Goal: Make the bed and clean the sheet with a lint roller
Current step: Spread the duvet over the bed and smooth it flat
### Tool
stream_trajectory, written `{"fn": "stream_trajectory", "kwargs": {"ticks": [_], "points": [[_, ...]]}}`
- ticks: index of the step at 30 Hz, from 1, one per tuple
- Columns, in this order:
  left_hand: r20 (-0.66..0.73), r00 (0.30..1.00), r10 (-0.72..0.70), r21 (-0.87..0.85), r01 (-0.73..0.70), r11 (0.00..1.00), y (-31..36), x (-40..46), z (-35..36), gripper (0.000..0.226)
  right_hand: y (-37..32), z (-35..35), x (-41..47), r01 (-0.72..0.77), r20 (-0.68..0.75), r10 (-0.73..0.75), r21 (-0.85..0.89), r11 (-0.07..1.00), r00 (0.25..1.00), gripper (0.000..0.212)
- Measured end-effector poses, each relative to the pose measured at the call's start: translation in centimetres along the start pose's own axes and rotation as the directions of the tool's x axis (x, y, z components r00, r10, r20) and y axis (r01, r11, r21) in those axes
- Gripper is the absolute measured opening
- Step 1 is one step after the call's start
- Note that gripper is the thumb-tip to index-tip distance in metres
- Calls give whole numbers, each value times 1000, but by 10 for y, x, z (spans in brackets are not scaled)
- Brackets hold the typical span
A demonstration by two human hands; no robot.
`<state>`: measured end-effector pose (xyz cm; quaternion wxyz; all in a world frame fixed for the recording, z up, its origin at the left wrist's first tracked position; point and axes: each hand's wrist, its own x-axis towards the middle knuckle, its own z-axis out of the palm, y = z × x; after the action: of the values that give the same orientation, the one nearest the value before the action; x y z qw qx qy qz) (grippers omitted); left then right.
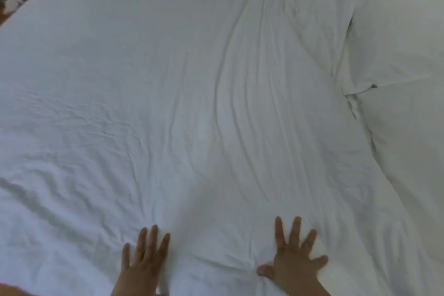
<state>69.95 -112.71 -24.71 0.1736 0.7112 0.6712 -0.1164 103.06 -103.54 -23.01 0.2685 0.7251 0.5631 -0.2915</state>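
On the bed, a white sheet (pixel 192 79) lies spread, creased lengthwise. Left hand (pixel 144 262) and right hand (pixel 293 259) press flat on its near edge, fingers straight, grasping nothing. 2 pillows (pixel 403 55) lie at right.

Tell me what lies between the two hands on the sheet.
In the head view, only creased white sheet lies between the left hand and right hand; wrinkles gather near the right thumb. No lint roller there.
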Motion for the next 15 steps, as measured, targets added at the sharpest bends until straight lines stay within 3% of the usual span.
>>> {"fn": "stream_trajectory", "kwargs": {"ticks": [1, 3, 5, 7, 9, 11, 12, 13, 15], "points": [[-33, 999, 17, 43, -15, 999, 4, 1, 2, 72, -13, -8, -8, 61, -66, -61, -4, 998, 996, 143], [-14, 997, 80, 118, -78, 990, 11, 6, -2, 85, -20, -7, -14, 262, -254, -281, -108, 959, 925, 141], [-15, 989, 144, 167, -139, 976, 11, 7, -2, 73, -7, 5, -22, 379, -311, -395, -112, 918, 864, 140], [-4, 989, 151, 170, -148, 974, 13, 0, 2, 58, 15, 21, -31, 300, -243, -302, -45, 953, 922, 149], [-13, 994, 108, 116, -106, 988, 17, -9, 4, 69, 31, 22, -31, 156, -118, -163, -70, 985, 979, 149], [-2, 997, 76, 35, -76, 996, 23, -8, -4, 83, 46, 8, -38, 132, -60, -137, -77, 988, 989, 119], [-9, 997, 83, -11, -83, 997, 28, -6, -10, 84, 55, -2, -41, 184, -171, -189, -46, 982, 967, 100], [-32, 994, 107, -52, -108, 993, 33, -3, -13, 86, 66, -11, -42, 215, -371, -199, 2, 977, 907, 84], [-60, 983, 171, -79, -176, 981, 50, 4, -20, 100, 100, -35, -41, 169, -717, -62, 79, 982, 694, 60]]}}
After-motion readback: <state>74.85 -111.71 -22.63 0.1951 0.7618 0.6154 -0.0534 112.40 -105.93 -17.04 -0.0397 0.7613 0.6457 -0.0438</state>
